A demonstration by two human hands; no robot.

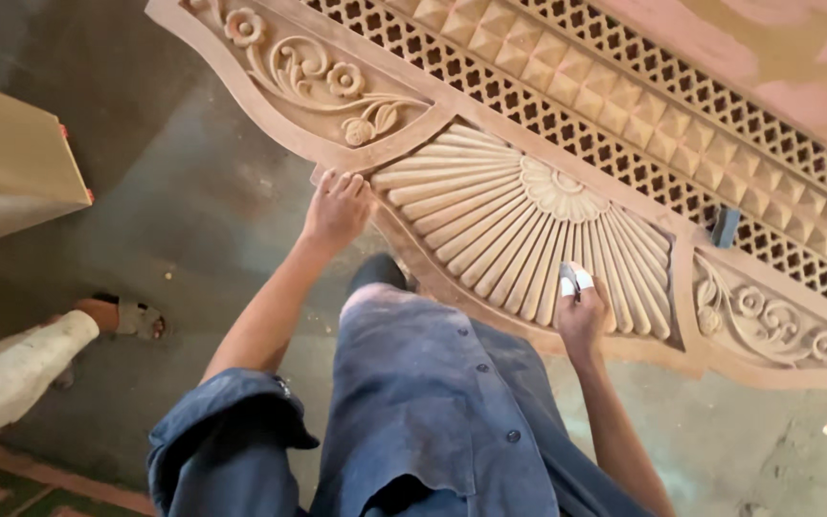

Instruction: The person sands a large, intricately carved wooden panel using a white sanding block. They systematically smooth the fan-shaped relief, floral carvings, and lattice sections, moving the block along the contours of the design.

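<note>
Carved wooden panel point(528, 206) with fan-shaped fluting lying under both hands. Left hand point(335, 209) rests flat, fingers released, on the fan's outer edge; right hand point(581, 311) pinches a small pale piece, possibly sandpaper point(574, 280), against the ribs.

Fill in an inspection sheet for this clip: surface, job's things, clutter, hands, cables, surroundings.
Surface: large carved wooden panel with lattice strips, floral scrolls and a central fan-shaped sunburst carving; bare, pale wood.
Job's things: small white piece, perhaps folded sandpaper, pressed to the fan's ribs.
Clutter: small grey block lying on the panel by the lattice.
Hands: left hand rests flat on the panel's edge beside the fan; right hand grips the white piece.
Cables: nothing seen.
Surroundings: dusty concrete floor; pale board at left; another person's sandalled foot nearby.
</note>
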